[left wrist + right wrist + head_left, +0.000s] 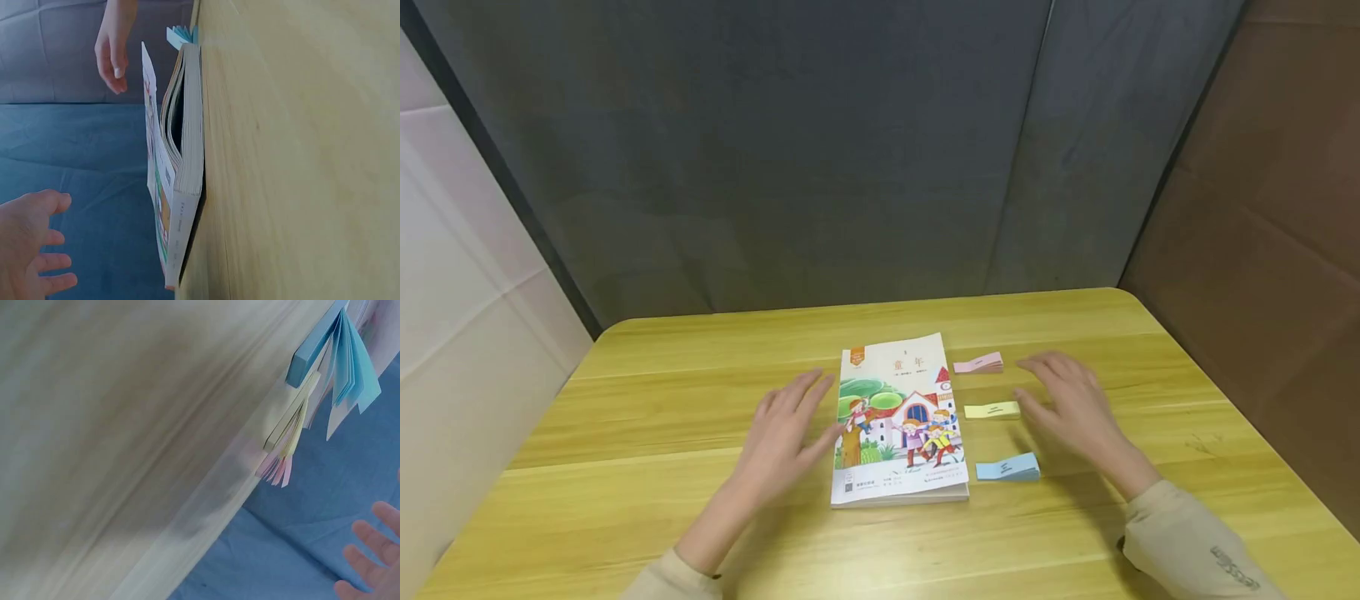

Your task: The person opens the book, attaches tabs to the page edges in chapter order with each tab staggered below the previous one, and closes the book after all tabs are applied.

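Note:
A paperback book [895, 425] with an illustrated cover of children and a house lies on the table, its cover slightly lifted in the left wrist view. Just left of the book hovers my left hand [786, 433], fingers spread and holding nothing; its thumb tip overlaps the book's left edge in the head view. Along the right side lie three small sticky-note pads: pink [978, 363], yellow [992, 410] and blue [1008, 467]. My right hand [1071, 408] is held over the table right of the pink and yellow pads, fingers loosely extended with nothing in them.
The wood-grain table [625, 433] has rounded far corners. A dark grey cloth [790, 158] hangs behind it, a white cloth panel [467, 292] stands at left and a brown one [1262, 233] at right.

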A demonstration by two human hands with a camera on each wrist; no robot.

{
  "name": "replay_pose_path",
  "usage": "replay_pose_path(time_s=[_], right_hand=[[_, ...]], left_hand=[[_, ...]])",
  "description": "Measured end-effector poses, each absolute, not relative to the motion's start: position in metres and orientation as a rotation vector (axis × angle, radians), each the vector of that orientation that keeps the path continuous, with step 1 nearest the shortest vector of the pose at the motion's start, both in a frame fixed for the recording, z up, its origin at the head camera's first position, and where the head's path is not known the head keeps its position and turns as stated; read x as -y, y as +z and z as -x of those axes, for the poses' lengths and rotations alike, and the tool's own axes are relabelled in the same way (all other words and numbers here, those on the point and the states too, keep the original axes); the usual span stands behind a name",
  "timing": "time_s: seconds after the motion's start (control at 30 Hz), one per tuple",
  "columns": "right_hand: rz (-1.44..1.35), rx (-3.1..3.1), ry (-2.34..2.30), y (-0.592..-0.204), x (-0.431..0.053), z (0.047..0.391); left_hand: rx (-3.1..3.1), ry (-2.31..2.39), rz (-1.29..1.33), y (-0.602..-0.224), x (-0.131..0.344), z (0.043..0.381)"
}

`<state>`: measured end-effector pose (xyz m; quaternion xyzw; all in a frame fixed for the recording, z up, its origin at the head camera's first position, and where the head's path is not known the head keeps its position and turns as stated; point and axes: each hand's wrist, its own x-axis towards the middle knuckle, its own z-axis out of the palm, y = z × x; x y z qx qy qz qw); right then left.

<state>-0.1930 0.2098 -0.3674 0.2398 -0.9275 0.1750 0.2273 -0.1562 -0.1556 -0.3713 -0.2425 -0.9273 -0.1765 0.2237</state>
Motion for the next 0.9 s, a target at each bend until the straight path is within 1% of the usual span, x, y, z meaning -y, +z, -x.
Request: replay_pose_path(time_s=[0.13, 0.3, 0.6, 0.9], right_hand=[[-0.711, 2.525, 0.497, -0.366, -0.202, 0.193], [-0.845, 2.446, 0.470, -0.367, -0.192, 0.192], [-1.067, 2.446, 0.395, -0.372, -0.177, 0.183], [-1.207, 2.493, 0.351, -0.377, -0.168, 0.172]], left_hand=[[2.495, -0.482, 0.717, -0.369, 0.150, 0.156], [2.473, -0.448, 0.836, -0.370, 0.139, 0.154], [2.596, -0.272, 1.044, -0.381, 0.118, 0.148], [2.657, -0.199, 1.138, -0.390, 0.106, 0.146]])
